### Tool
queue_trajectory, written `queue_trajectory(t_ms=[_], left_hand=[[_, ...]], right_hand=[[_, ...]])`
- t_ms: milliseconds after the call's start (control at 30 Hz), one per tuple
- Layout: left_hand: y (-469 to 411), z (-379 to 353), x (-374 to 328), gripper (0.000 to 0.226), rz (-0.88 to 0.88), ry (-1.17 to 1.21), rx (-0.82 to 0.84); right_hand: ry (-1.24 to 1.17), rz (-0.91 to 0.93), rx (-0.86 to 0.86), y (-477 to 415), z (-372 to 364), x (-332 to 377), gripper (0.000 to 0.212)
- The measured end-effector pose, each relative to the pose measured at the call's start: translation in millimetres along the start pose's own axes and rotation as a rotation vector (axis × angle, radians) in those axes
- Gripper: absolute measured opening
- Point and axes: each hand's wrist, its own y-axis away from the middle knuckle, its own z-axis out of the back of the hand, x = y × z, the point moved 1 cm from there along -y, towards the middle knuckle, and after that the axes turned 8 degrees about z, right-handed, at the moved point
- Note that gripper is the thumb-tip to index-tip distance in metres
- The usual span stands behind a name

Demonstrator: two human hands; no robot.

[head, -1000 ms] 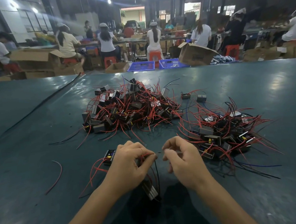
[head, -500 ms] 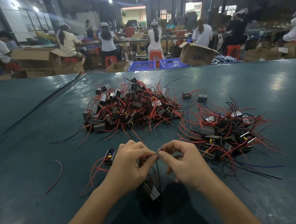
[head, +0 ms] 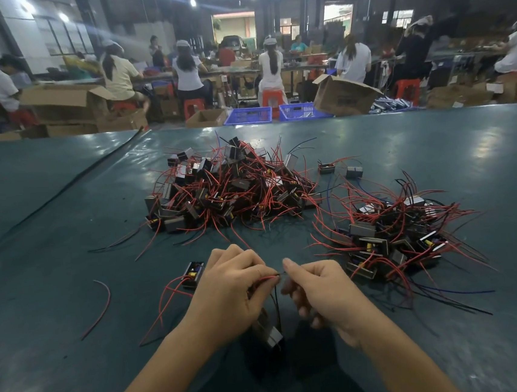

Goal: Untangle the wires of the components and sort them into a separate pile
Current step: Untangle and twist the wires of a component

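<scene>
both hands work close to the near edge of the bench (head: pixel 47 216), about midway along it. the left hand (head: pixel 228 293) has its fingers curled and pinches a red wire (head: pixel 266 277) between thumb and forefinger. the right hand (head: pixel 320 291) is curled as well, its thumb and forefinger tips closed on that wire's free end. the component (head: pixel 270 335) hangs under the left hand on dark leads; whether it touches the bench i cannot tell.

the likeliest fault is a sharp tug apart: the leads are thin, and one could tear from the component's body. the dangling body may also swing and catch the red leads of the lone component (head: pixel 193 273) just left of the left hand. the big pile (head: pixel 231 185) toward the far edge and the smaller pile (head: pixel 397 239) toward the right edge almost meet, stray leads reaching across. a piece dropped carelessly between them would probably knot straight back in.
</scene>
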Motion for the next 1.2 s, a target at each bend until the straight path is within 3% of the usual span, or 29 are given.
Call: queue_trajectory(t_ms=[100, 233, 300, 400, 467, 633, 767, 933, 1033, 1133, 1200], left_hand=[[0, 0, 1, 0.023, -0.047, -0.029, -0.001], [0, 0, 1, 0.016, -0.014, -0.002, 0.035], [-1, 1, 3, 0.012, 0.052, 0.055, 0.051], [-2, 1, 7, 0.011, 0.164, 0.184, 0.107], [-2, 1, 9, 0.006, 0.229, 0.293, 0.154], [-5, 0, 9, 0.008, 0.341, 0.538, 0.276], [-5, 0, 12, 0.009, 0.37, 0.58, 0.298], [-6, 8, 21, 0.02, 0.469, 0.652, 0.26], [-7, 12, 28, 0.015, 0.53, 0.686, 0.222], [-7, 13, 30, 0.007, 0.559, 0.685, 0.202], [-6, 13, 28, 0.008, 0.553, 0.646, 0.194]], right_hand=[[-0.076, -0.088, 0.011, 0, 2, 1, 0.033], [-0.052, -0.01, -0.008, 0, 5, 2, 0.027], [0.071, 0.133, -0.033, 0, 3, 1, 0.025], [0.5, 0.552, -0.138, 1, 2, 1, 0.019], [0.653, 0.76, -0.132, 1, 4, 1, 0.014], [0.774, 0.914, -0.069, 1, 6, -2, 0.013], [0.631, 0.884, -0.097, -3, 2, -6, 0.009], [0.333, 0.522, -0.125, -12, 7, -14, 0.016], [0.259, 0.381, -0.169, -17, 12, -20, 0.021], [0.282, 0.357, -0.257, -18, 16, -22, 0.023], [0.324, 0.453, -0.346, -15, 16, -18, 0.022]])
